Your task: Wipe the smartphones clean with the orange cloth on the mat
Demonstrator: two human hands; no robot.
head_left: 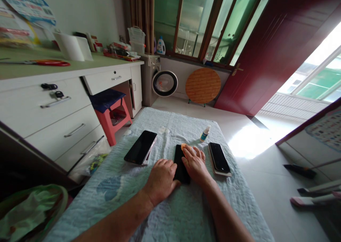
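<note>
A black smartphone (182,169) lies flat on a cloth-covered table in front of me. My left hand (162,176) grips its left side, fingers curled at the edge and thumb by the lower corner. With its fingers, my right hand (195,160) presses a small orange pad (183,147) onto the phone's upper end; whether it is sponge or cloth I cannot tell. Left of my hands, a larger dark-screened tablet or phone (141,147) rests tilted on a light, flat item. To the right, another smartphone (219,157) sits on a pale box or case. Behind it stands a small spray bottle (205,133).
A pale quilted cloth (170,123) covers the table. At left are a white desk (64,107) with drawers and a red stool (113,119). Farther back stand a washing machine (151,66) with its door open, a round wooden tabletop (203,85) and a red door (255,54).
</note>
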